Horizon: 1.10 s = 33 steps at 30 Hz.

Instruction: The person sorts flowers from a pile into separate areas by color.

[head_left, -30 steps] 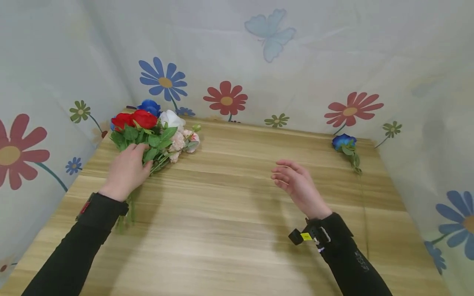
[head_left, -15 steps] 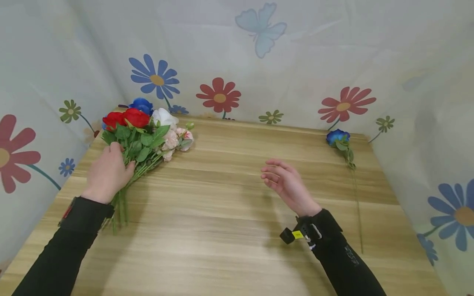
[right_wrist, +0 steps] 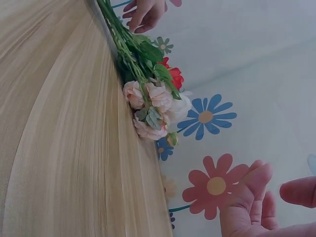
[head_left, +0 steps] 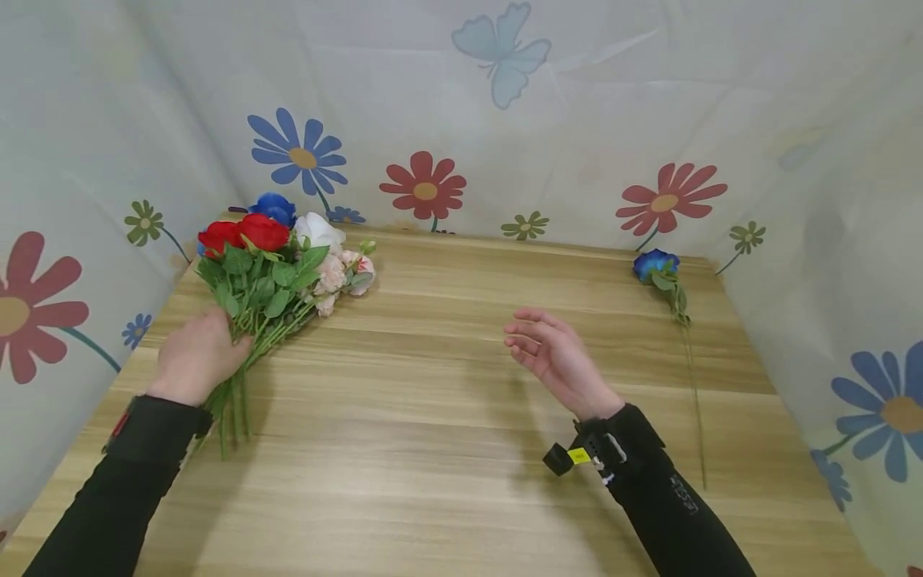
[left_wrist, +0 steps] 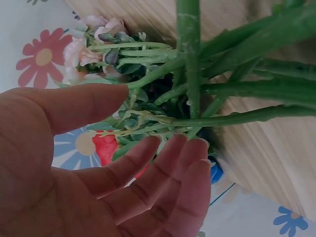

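Note:
At the table's left lies a bunch of artificial flowers [head_left: 277, 280] with red, blue, white and pale pink blooms. My left hand [head_left: 196, 353] is at its green stems [left_wrist: 237, 91], just below the leaves. In the left wrist view the thumb stands apart from the loosely bent fingers, and the fingertips are close to the stems; whether they touch cannot be told. My right hand [head_left: 558, 357] hovers over the middle of the table, fingers relaxed and holding nothing. Off to its right lies a single blue rose [head_left: 656, 264] with a long thin stem.
The wooden table [head_left: 433, 481] has a floral-printed white curtain [head_left: 591, 120] along its back and both sides. A small black camera [head_left: 558, 459] sticks out from the right wrist strap.
My left hand has drawn back from the leaves, down and left towards the stems. The right hand stays much the same. The head view has shifted slightly, showing the single rose's full stem.

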Each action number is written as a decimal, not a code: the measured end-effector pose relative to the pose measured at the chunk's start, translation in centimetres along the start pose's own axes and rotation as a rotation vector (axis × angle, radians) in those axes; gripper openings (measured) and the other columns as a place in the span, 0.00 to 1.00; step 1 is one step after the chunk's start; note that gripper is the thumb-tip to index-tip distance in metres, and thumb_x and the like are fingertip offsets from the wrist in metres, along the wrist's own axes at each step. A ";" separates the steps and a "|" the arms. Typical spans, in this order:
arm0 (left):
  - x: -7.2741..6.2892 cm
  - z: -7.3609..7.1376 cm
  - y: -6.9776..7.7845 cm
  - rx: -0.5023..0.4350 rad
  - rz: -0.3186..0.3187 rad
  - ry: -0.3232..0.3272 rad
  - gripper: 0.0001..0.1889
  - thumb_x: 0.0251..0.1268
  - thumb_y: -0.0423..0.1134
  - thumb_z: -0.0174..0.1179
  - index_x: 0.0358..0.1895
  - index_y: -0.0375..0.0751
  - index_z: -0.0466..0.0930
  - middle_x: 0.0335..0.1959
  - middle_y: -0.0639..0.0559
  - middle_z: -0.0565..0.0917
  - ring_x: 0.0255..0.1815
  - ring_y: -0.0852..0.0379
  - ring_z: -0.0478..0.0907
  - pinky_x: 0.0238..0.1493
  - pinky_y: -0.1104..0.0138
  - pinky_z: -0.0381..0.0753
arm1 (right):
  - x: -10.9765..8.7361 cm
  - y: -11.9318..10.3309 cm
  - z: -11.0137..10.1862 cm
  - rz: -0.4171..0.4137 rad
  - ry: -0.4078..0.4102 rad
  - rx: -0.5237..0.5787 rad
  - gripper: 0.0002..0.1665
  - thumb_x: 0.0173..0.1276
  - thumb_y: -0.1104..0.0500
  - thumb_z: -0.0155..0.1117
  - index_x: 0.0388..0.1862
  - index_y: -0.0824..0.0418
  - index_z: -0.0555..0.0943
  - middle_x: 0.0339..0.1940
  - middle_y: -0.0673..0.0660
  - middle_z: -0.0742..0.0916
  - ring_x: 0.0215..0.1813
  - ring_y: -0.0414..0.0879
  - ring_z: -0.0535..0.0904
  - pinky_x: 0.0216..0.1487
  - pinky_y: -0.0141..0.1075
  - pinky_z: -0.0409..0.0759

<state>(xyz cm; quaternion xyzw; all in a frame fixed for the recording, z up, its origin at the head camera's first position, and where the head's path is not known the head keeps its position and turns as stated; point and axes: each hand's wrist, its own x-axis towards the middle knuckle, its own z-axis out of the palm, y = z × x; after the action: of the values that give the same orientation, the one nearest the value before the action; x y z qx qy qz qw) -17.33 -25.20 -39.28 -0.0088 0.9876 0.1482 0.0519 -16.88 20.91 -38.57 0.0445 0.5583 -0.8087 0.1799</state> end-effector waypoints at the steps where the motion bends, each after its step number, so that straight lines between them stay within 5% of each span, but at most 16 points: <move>1: 0.0 0.1 -0.1 0.002 0.004 -0.005 0.19 0.69 0.43 0.55 0.34 0.25 0.72 0.31 0.26 0.79 0.27 0.32 0.79 0.21 0.52 0.74 | 0.0 0.0 0.0 0.000 -0.005 0.002 0.10 0.82 0.62 0.44 0.56 0.58 0.71 0.39 0.49 0.85 0.41 0.40 0.83 0.47 0.28 0.82; 8: 0.1 0.7 -0.8 -0.011 -0.003 -0.038 0.17 0.70 0.40 0.55 0.20 0.42 0.68 0.19 0.44 0.71 0.20 0.48 0.69 0.20 0.62 0.62 | 0.1 0.3 0.2 0.010 -0.030 0.007 0.09 0.82 0.62 0.44 0.54 0.58 0.71 0.39 0.49 0.86 0.40 0.40 0.83 0.46 0.28 0.82; 16: 0.2 0.7 -1.4 -0.011 -0.027 -0.025 0.15 0.71 0.41 0.55 0.39 0.27 0.75 0.32 0.25 0.82 0.27 0.34 0.80 0.19 0.55 0.73 | 0.1 0.5 0.3 0.024 -0.054 0.001 0.10 0.83 0.61 0.44 0.56 0.60 0.70 0.39 0.49 0.86 0.40 0.40 0.83 0.46 0.28 0.82; 25: 0.7 0.5 -1.9 -0.025 -0.023 -0.048 0.15 0.70 0.40 0.55 0.24 0.38 0.73 0.21 0.39 0.76 0.22 0.44 0.76 0.18 0.59 0.67 | 0.0 0.6 0.2 0.021 -0.071 -0.015 0.10 0.83 0.61 0.44 0.56 0.61 0.69 0.40 0.49 0.85 0.41 0.40 0.83 0.46 0.27 0.82; 33: 0.6 0.0 -1.6 -0.021 -0.009 -0.044 0.13 0.70 0.33 0.47 0.23 0.38 0.70 0.23 0.36 0.75 0.23 0.43 0.73 0.19 0.59 0.67 | -0.1 0.6 0.3 0.027 -0.067 -0.035 0.10 0.83 0.61 0.43 0.56 0.62 0.69 0.40 0.49 0.85 0.40 0.40 0.82 0.45 0.27 0.82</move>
<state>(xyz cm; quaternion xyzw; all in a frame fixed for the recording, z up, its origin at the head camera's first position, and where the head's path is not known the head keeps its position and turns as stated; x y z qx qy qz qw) -17.88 -26.76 -39.79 -0.0106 0.9845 0.1583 0.0744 -16.52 20.47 -38.98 0.0219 0.5655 -0.7973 0.2099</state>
